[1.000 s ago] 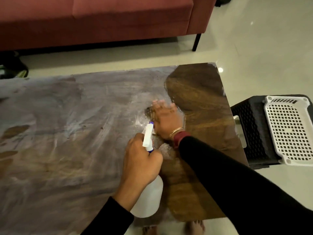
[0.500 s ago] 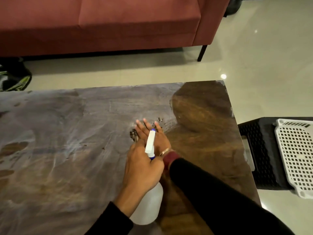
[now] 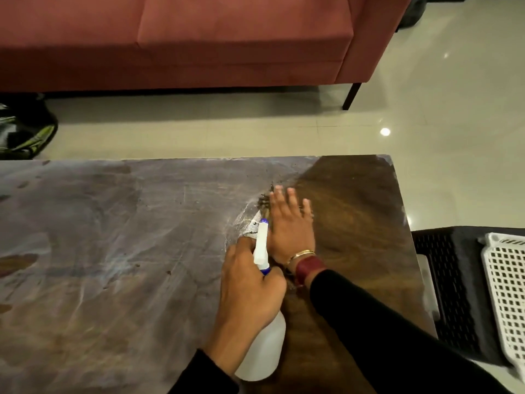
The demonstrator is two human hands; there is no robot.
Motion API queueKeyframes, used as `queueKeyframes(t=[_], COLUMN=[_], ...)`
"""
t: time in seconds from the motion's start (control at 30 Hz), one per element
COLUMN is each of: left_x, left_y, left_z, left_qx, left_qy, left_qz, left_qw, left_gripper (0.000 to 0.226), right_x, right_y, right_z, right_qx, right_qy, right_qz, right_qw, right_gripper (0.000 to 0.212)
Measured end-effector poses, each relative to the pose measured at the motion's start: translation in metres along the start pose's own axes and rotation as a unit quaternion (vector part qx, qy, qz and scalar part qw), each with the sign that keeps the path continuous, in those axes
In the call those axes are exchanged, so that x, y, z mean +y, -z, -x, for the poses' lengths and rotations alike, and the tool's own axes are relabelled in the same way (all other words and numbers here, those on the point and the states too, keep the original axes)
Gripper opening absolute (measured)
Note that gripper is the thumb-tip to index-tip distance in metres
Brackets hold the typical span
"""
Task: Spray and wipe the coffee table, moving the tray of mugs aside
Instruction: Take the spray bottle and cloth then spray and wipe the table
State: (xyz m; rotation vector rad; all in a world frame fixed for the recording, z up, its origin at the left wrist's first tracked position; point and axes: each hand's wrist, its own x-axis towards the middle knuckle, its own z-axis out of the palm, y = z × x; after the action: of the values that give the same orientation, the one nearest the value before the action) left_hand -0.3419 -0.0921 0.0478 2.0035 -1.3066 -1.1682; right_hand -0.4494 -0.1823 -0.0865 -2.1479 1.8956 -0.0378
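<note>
Plainly the wiping step is in hand. The right hand (image 3: pixel 289 226) lies flat on the surface (image 3: pixel 113 251), its fingers (image 3: pixel 291 194) straight and a little spread. It presses down just where a dull grey film on the left meets bare dark wood on the right. A small dark wad (image 3: pixel 262 204) shows at that hand's edge; whether it is a cloth or a scrubber I cannot tell. The left hand (image 3: pixel 250 294) grips the bottle (image 3: pixel 265 348) at its neck, fingers curled round the trigger head. The nozzle points forward at a wet, whitish patch just beside the right hand. I cannot tell whether the bottle's base touches the surface. The tray is not in view and no mugs stand on the part that shows, so I judge it already set aside. A white basket (image 3: pixel 508 294) on a black stool (image 3: pixel 449 280) stands just right of the surface, with a red sofa (image 3: pixel 199 46) beyond.

By my reckoning only the right end is done; the film covers most of what shows. The next move calls for a fresh spray onto the film just left of the boundary. A firm flat stroke of the right hand through it would follow, working leftward in bands, with the nozzle aimed clear of the wiping hand.
</note>
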Motion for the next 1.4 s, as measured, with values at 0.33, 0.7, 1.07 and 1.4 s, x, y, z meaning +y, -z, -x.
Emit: queueKeyframes(t=[0.33, 0.7, 1.07, 1.4], left_x=[0.004, -0.005, -0.061, -0.09], left_y=[-0.008, 0.018, 0.058, 0.1], left_z=[-0.014, -0.009, -0.014, 0.023], left_qx=[0.01, 0.04, 0.091, 0.064], left_qy=[-0.018, 0.01, 0.058, 0.119], left_qz=[-0.013, -0.022, -0.046, -0.013], left_qw=[1.0, 0.999, 0.993, 0.991], left_gripper=[0.027, 0.023, 0.017, 0.023], right_x=[0.029, 0.085, -0.085, -0.069], right_y=[0.04, 0.037, 0.011, 0.008], right_z=[-0.136, -0.085, -0.14, -0.059], right_qx=[-0.011, 0.043, -0.031, -0.075], right_qy=[-0.008, -0.199, 0.049, 0.236], right_qz=[0.004, -0.025, 0.02, 0.028], right_qw=[1.0, 0.979, 0.998, 0.969], right_gripper=[0.064, 0.066, 0.066, 0.069])
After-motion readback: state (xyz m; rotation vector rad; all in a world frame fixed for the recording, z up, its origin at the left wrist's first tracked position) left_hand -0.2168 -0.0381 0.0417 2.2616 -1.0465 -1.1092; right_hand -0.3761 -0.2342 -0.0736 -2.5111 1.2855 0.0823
